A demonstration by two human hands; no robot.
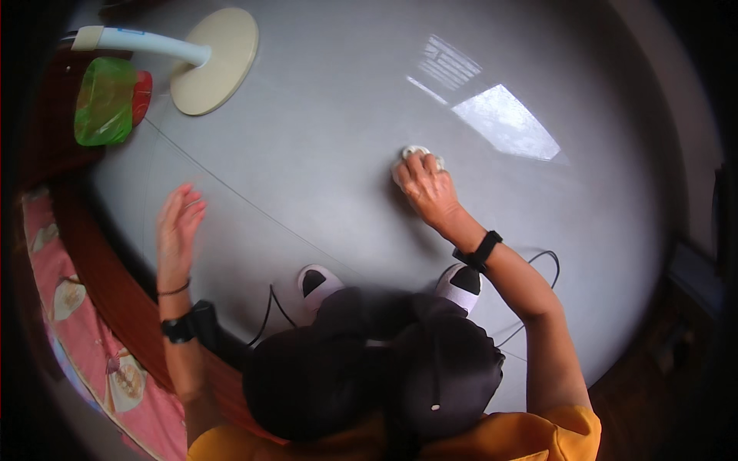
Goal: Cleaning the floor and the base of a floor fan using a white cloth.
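On the grey floor [323, 150], or just above it, my right hand [428, 181] grips a crumpled white cloth [414, 151], which shows past the fingertips; how much of it lies under the palm is hidden. My left hand [180, 225] is raised at the left, slightly blurred, with fingers apart and nothing in it. Below the hands are my two shoes, the left [318, 286] and the right [461, 288], pale with dark openings.
A fan-like stand with a round cream base [222, 75] stands at upper left, near a green plastic bag [105, 104] and a red object [142, 97]. A wooden bed frame [109, 271] with pink patterned bedding [63, 259] runs along the left. Black cables [557, 262] lie near my feet.
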